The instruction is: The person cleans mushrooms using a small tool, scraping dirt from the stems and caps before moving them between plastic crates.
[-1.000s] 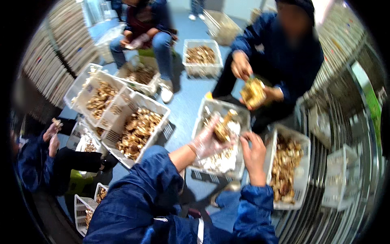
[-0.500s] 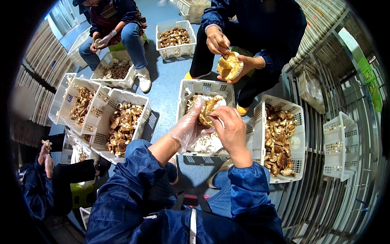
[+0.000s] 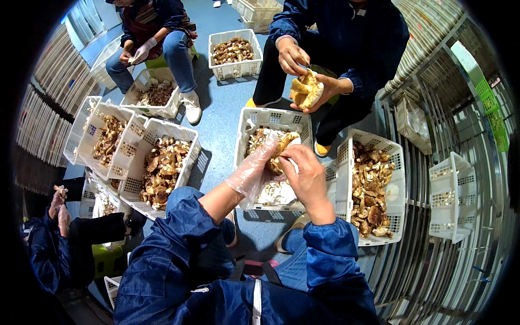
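My left hand (image 3: 253,172), in a clear plastic glove, is closed around a brown mushroom (image 3: 280,147) in front of me. My bare right hand (image 3: 307,179) has its thumb and fingertips pinched together against the mushroom's right side. What sits in that pinch is too small to make out. Both hands are over a white perforated basket (image 3: 275,115). White mushroom trimmings (image 3: 275,194) lie in its near part, and brownish pieces lie farther back.
White baskets of brown mushrooms stand at my right (image 3: 372,195), at my left (image 3: 162,173) and farther off (image 3: 233,51). Across from me a co-worker holds a large yellowish mushroom (image 3: 306,89). Other people sit at far left and near left. Metal racks (image 3: 422,238) line the right side.
My hands stay over the basket with the mushroom, their fingers shifting slightly. Opposite, the co-worker's mushroom has turned a little in the hand.
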Action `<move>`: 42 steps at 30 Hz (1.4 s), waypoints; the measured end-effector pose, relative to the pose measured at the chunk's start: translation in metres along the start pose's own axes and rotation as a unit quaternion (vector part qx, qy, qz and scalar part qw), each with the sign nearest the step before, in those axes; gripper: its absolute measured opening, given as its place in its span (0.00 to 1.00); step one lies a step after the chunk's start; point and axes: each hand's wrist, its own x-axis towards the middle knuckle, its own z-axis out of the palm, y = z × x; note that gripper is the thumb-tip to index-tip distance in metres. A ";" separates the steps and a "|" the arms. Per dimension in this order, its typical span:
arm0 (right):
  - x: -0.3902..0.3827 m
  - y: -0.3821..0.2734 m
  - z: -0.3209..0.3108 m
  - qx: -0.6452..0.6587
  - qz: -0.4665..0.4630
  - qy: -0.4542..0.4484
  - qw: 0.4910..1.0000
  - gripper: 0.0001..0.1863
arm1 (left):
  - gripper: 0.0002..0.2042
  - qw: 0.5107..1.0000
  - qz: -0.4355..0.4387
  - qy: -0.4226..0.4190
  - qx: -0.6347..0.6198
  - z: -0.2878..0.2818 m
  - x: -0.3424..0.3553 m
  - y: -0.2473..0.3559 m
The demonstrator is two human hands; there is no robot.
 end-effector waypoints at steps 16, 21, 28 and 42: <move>0.005 -0.005 -0.004 -0.050 -0.027 -0.008 0.998 0.08 | 0.28 0.987 -0.095 -0.005 -0.126 0.002 -0.001 0.013; 0.007 -0.002 -0.002 -0.061 -0.043 -0.010 0.997 0.09 | 0.29 0.995 -0.071 0.008 -0.075 -0.006 0.003 0.000; 0.009 0.000 -0.007 -0.054 -0.070 -0.033 0.996 0.11 | 0.29 0.990 -0.103 0.002 -0.100 -0.009 0.001 0.006; 0.009 0.010 0.000 -0.122 -0.081 0.008 0.989 0.11 | 0.26 0.984 -0.127 0.024 -0.119 0.001 -0.003 0.010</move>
